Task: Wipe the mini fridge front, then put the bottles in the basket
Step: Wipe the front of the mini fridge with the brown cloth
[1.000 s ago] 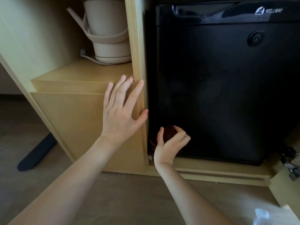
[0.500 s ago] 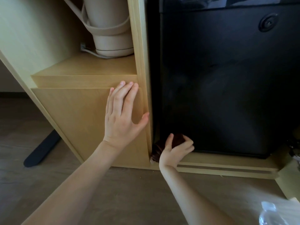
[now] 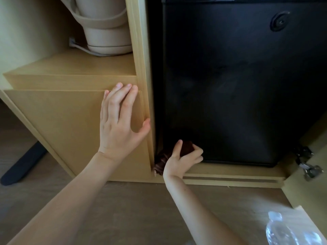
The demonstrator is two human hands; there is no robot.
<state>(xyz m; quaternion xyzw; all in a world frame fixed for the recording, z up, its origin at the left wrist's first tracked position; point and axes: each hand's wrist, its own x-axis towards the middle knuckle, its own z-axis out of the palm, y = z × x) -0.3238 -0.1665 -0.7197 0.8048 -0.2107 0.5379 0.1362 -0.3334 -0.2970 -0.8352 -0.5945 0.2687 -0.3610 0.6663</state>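
Desk foot [image 3: 21,167]: dark, slanted across the floor [image 3: 123,209] at far left, well apart from the work and no part of the task.
Kettle [image 3: 104,23]: beige, upright on its base on the shelf [image 3: 74,68], cord [image 3: 79,48] trailing from the back; tucked into the open niche, clear of both hands.
Cabinet panel [image 3: 58,124]: plain wood below the shelf, used here as something to lean on.
Left hand [image 3: 118,124]: laid flat on the panel, fingers straight and close together, tips up at the shelf edge, thumb stretched to the upright [image 3: 141,68]; holding nothing, most likely propping the body for a low reach.
Cloth [image 3: 165,160]: dark brown and bunched, pressed into the bottom-left corner of the fridge door, a fold hanging down beside the upright's foot.
Right hand [image 3: 182,157]: curled round the cloth, thumb up one side and fingers wrapped over the other, pushing it against the door; gripped that way, probably, to work the corner.
Mini fridge front [image 3: 238,85]: black, door closed, set in its bay right of the upright; pale patches mid-door, whether smears or reflections unclear. Wiping judged under way; how much is already done cannot be told.
Lock [image 3: 279,21]: round, near the door's top right, untouched.
Hinge [image 3: 307,167]: metal, at the bay's right edge on an opened cabinet door, apparently swung aside to bare the fridge.
Bottle [image 3: 286,230]: clear plastic, lying on the floor at bottom right, partly cut by the frame; waiting for the second step, no basket in view.
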